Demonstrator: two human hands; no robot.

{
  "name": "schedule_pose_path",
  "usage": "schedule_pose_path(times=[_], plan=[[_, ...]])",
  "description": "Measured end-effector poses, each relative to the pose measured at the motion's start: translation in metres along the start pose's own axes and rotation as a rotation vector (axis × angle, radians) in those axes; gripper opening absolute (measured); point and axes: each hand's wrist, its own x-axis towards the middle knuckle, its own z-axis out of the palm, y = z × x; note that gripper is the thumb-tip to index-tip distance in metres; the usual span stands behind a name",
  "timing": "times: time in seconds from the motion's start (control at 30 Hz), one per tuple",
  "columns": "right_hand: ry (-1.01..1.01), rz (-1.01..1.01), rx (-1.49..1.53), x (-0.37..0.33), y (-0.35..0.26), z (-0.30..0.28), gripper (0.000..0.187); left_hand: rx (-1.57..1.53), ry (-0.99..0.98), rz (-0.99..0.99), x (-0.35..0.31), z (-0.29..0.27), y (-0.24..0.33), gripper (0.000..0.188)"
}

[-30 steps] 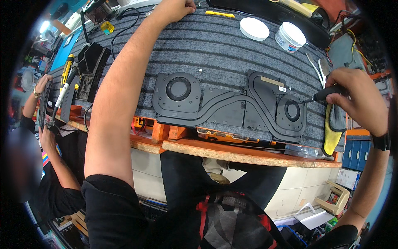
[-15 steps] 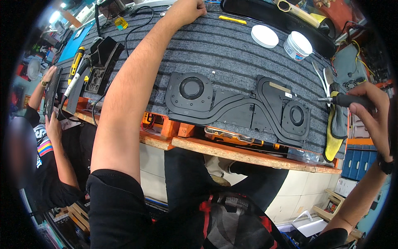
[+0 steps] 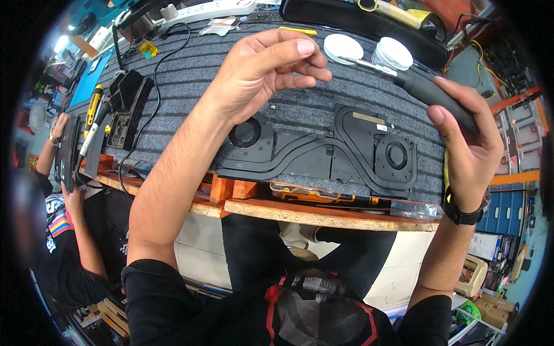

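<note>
My right hand is wrapped round the black handle of a screwdriver, whose metal shaft points left across the white tub. Raised over the bench mat, my left hand has thumb and forefinger pinched together, the other fingers curled; what the pinch holds, if anything, is too small to make out. Below both hands lies a black laptop cooling module with two round fans and curved heat pipes. My left wrist and forearm cover part of its left fan. A tiny pale piece rests on the mat behind it.
Behind my hands are a white lid, a white tub, a yellow stick and a white power strip. A black holder and cable stand left. Another person's hand holds a dark panel.
My left hand has come back from the far edge of the mat toward me. My right hand has swung the screwdriver left and inward. The whole view has shifted slightly.
</note>
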Motion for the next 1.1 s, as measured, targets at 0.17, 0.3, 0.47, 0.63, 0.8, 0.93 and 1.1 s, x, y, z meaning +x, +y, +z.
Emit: schedule_pose_path(times=[0.17,0.3,0.47,0.63,0.8,0.93,1.1], plan=[[-0.036,-0.064,-0.007,0.001,0.000,0.011,0.034,-0.155,-0.022,-0.012,-0.005,0.004,-0.001,0.023],[-0.032,-0.084,-0.001,0.004,0.000,0.015,0.033,-0.157,0.008,-0.017,-0.005,0.007,0.000,0.024],[-0.014,-0.060,0.013,0.003,0.000,0.020,0.034,-0.167,0.008,-0.004,-0.006,0.005,-0.001,0.025],[0.008,-0.102,0.005,0.004,0.002,0.021,0.034,-0.131,0.046,-0.010,-0.005,0.009,0.001,0.026],[0.023,-0.110,0.061,0.006,0.003,0.027,0.033,-0.146,0.032,0.003,-0.006,0.004,0.000,0.026],[0.032,-0.145,-0.009,0.007,0.002,0.025,0.033,-0.145,0.032,0.007,-0.005,0.005,-0.001,0.026],[-0.002,-0.186,-0.047,0.010,0.005,0.025,0.034,-0.091,0.072,0.007,-0.007,-0.001,-0.005,0.027]])
